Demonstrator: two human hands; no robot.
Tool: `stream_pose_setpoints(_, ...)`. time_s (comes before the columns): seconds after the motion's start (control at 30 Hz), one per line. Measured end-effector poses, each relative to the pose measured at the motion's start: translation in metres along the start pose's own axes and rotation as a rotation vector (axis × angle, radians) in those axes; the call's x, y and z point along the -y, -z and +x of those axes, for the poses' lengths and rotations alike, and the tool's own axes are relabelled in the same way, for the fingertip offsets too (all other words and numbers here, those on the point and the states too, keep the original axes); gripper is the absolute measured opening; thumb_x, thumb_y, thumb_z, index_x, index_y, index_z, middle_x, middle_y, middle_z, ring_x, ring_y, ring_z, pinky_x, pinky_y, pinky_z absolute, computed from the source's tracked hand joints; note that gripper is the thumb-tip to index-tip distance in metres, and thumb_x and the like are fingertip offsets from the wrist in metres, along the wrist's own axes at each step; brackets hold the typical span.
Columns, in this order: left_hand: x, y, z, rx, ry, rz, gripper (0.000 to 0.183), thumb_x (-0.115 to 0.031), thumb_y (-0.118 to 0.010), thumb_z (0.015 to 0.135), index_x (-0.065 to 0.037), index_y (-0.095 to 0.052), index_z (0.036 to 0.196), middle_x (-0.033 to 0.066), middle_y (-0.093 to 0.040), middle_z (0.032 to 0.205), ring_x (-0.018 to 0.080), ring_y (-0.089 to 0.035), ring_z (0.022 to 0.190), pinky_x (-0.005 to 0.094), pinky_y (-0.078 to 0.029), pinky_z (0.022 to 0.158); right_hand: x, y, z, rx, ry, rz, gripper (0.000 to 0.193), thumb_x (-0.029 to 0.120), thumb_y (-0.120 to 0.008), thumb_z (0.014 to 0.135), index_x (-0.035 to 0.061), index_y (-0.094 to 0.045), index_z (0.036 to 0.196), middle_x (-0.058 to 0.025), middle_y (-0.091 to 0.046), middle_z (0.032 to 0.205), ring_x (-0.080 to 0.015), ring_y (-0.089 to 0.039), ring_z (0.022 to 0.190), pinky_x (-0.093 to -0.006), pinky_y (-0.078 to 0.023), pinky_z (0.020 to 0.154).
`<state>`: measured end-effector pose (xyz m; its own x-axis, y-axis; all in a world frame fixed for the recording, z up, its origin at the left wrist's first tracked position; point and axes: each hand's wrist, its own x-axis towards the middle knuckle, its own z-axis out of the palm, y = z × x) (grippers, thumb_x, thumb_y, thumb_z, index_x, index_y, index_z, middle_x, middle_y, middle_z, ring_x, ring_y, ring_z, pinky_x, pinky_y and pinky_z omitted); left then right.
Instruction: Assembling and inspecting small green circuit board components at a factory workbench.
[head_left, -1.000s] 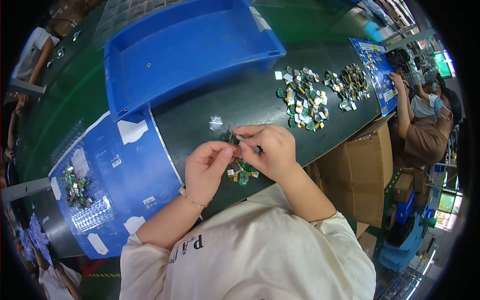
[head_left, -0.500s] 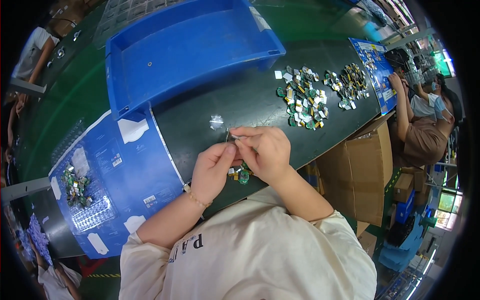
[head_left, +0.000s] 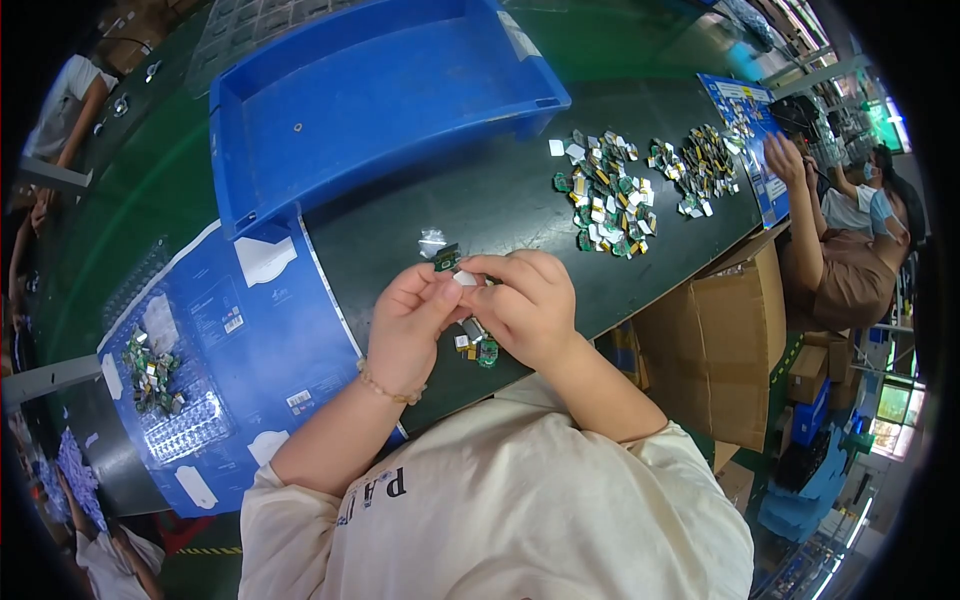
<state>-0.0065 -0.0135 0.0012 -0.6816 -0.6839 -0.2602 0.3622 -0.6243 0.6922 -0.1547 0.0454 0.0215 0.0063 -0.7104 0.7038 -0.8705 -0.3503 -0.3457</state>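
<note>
**Fingertips on a green board point(head_left: 447, 259)**

My left hand point(head_left: 408, 310) grips the green board, its end jutting past my fingers above the dark table point(head_left: 375, 240). My right hand point(head_left: 530, 305) pinches a white piece point(head_left: 465, 279) (small and flat) right beside it. A cluster of parts point(head_left: 486, 352) lies nearer me; a clear plastic scrap point(head_left: 431, 242) sits just beyond the board.

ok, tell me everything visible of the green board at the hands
The green board looks small, flat and rigid, with a dark strip along its upper edge. Tilted above the dark table, it's pinched low by the left hand; whether the right hand touches it is unclear. A white piece shows just below; attachment can't be told.
</note>
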Motion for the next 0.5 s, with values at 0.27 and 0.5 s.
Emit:
stream_pose_setpoints(0.27,0.0025,0.0045,0.002,0.043,-0.015,-0.137,0.014,-0.011,-0.054,0.092,-0.006,-0.054,0.105,0.0047,-0.062,0.101,0.0131,-0.061,0.092,0.0276,-0.05,0.082,0.0047,0.0061,-0.0001,0.013,0.012,-0.066,0.023,0.012,-0.073,0.064,0.0162,-0.068,0.086,-0.0005,-0.066,0.101,-0.0178,-0.057,0.077,-0.0292,-0.043,0.066)
stream_pose_setpoints(0.5,0.0007,0.0007,0.0004,-0.004,0.009,-0.086,0.013,-0.008,-0.057,0.09,-0.005,-0.056,0.102,0.005,-0.062,0.098,0.0127,-0.061,0.09,0.0254,-0.051,0.081,-0.0028,0.006,0.0003,0.05,-0.187,0.201,0.025,0.013,-0.074,0.066,0.0111,-0.069,0.09,-0.0024,-0.066,0.098,-0.0208,-0.058,0.081,-0.0315,-0.045,0.072)
